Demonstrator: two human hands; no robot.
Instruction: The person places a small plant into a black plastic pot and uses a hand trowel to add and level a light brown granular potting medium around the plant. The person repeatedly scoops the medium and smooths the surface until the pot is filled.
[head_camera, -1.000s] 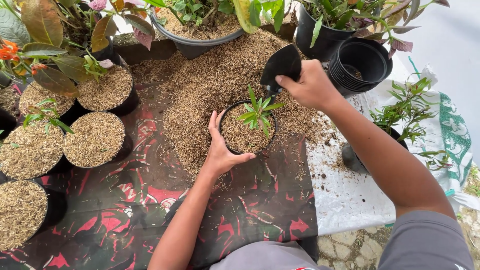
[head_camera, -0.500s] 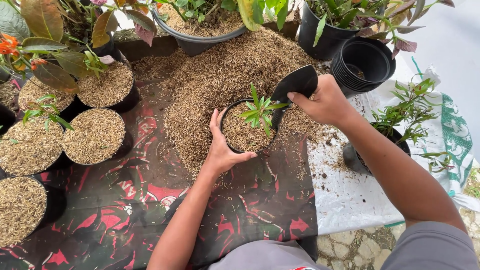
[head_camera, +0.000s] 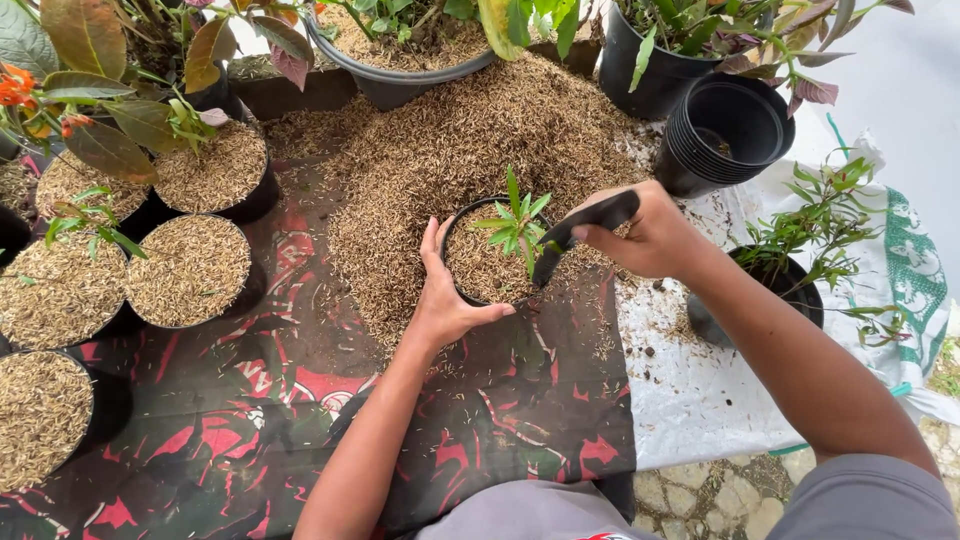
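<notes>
My left hand (head_camera: 443, 296) cups the near left side of a small black pot (head_camera: 452, 282) filled with rice husk, with a green seedling (head_camera: 515, 222) standing in it. My right hand (head_camera: 650, 235) grips a black scoop (head_camera: 580, 228), held on edge against the pot's right rim beside the seedling. The pot stands at the near edge of a large heap of rice husk (head_camera: 450, 140).
Several husk-filled black pots (head_camera: 190, 270) stand at the left on a red and black patterned sheet (head_camera: 300, 400). A stack of empty black pots (head_camera: 720, 125) lies at the upper right. A potted leafy plant (head_camera: 800, 240) sits on white sacking at the right.
My right hand has come down and toward me with the scoop, tipping it from flat above the pot onto its edge at the pot's right rim. My left hand has stayed on the pot.
</notes>
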